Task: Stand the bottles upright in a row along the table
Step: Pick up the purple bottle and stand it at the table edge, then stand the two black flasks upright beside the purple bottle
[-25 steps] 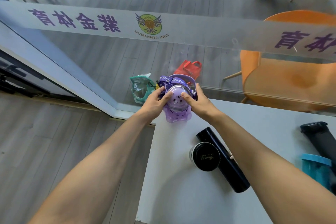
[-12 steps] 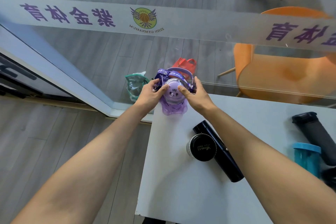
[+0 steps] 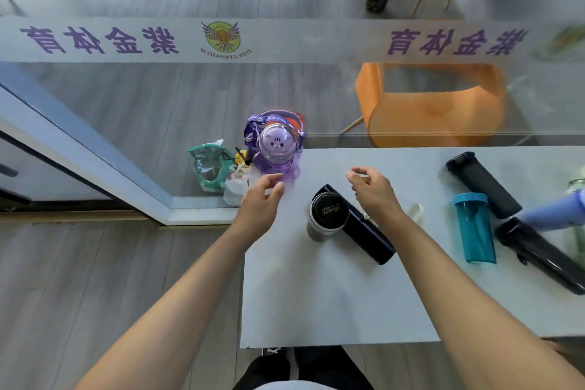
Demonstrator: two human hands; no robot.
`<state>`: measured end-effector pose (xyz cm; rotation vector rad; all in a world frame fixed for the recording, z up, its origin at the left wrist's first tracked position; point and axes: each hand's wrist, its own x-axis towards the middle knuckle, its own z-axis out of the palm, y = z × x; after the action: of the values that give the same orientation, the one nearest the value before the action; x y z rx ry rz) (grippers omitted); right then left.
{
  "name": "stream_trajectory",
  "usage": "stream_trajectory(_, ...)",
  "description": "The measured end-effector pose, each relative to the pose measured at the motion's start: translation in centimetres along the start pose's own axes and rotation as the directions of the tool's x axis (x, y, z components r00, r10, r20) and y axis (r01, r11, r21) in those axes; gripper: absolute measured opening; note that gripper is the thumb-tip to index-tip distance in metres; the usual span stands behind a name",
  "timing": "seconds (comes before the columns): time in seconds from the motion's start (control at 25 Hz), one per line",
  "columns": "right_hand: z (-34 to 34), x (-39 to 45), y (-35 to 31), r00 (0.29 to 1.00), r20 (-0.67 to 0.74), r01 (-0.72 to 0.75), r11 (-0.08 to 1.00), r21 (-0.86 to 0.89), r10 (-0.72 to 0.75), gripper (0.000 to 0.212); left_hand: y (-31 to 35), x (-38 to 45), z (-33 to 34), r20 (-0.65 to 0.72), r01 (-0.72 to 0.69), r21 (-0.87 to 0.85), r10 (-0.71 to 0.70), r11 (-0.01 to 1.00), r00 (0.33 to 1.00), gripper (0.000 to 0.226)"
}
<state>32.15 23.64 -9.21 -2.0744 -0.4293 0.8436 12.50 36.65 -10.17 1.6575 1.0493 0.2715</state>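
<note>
The white table (image 3: pixel 316 301) fills the lower right of the view, its far edge against a glass wall with an orange chair (image 3: pixel 433 104) behind it. On its right part lie three long bottles: a black bottle (image 3: pixel 543 258) at the near right, long axis running from upper left to lower right; a dark grey bottle (image 3: pixel 482 184) farther back, lying on its side on the same diagonal with its cap toward the far left; and between them a teal bottle (image 3: pixel 474 226), its cap end toward the far edge. Nearer the middle a slim black flask (image 3: pixel 364 231) lies flat, also on a diagonal, touching a shorter black-lidded cup (image 3: pixel 327 215) that stands upright, lid facing up. At the table's far left corner the purple bottle (image 3: pixel 277 149) stands upright, its domed lid with a small face pointing up and a strap looped round its top. The left hand (image 3: pixel 258 203) hovers just near its base, fingers loosely spread and holding nothing. The right hand (image 3: pixel 375 190) hangs above the slim flask, fingers gently curled, empty as well.
</note>
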Motion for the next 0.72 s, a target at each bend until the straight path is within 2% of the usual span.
stream_trajectory(0.16,1.0,-4.9,4.2,0.998,0.002,-0.066,0.995,0.08,0.066,0.026,-0.3,-2.7,3.5,0.16,0.059,-0.073,-0.047,0.996,0.986,0.032)
stream_trajectory(0.32,1.9,-6.6,5.8,0.996,0.042,-0.084,0.981,0.177,0.078,0.03,0.0,-4.2,5.2,0.213,0.089,-0.086,-0.07,0.992,0.975,0.03)
stream_trajectory(0.56,2.0,-6.9,5.3,0.994,0.098,-0.058,0.98,0.19,0.04,0.03,-0.2,-5.1,5.9,0.137,0.119,-0.114,-0.103,0.986,0.985,0.026)
stream_trajectory(0.72,1.7,-5.7,5.2,0.987,0.159,-0.012,0.989,0.149,-0.012,0.027,-0.1,-5.4,6.5,0.001,0.133,-0.152,-0.134,0.979,0.991,0.015)
